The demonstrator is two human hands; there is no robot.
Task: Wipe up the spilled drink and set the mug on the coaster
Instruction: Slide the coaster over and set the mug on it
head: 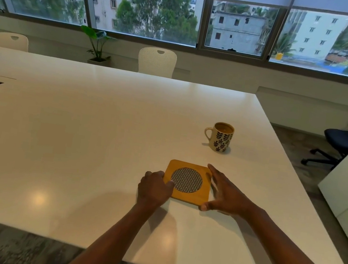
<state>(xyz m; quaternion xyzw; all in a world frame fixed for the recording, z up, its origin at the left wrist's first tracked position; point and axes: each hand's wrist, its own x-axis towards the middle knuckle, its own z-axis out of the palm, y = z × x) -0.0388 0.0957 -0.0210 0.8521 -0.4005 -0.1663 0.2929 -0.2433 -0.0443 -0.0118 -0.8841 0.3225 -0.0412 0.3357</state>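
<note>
— Wooden coaster (pixel 187 181) lies flat on the table (pixel 79 141)?
— Yes. Left hand (pixel 155 188) grips its left edge; right hand (pixel 224 192), fingers straight, touches its right edge.
— Mug (pixel 221 137)?
— Upright, well beyond the coaster.

White table (pixel 79 141): coaster (pixel 187 182), mug (pixel 221 137).

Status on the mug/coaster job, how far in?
Early. Done: nothing visibly; no spill or cloth shows on the table. In hand: left hand grips the coaster edge, right hand touches its other side. Left: the mug, drink inside, stands apart, not on the coaster.
</note>
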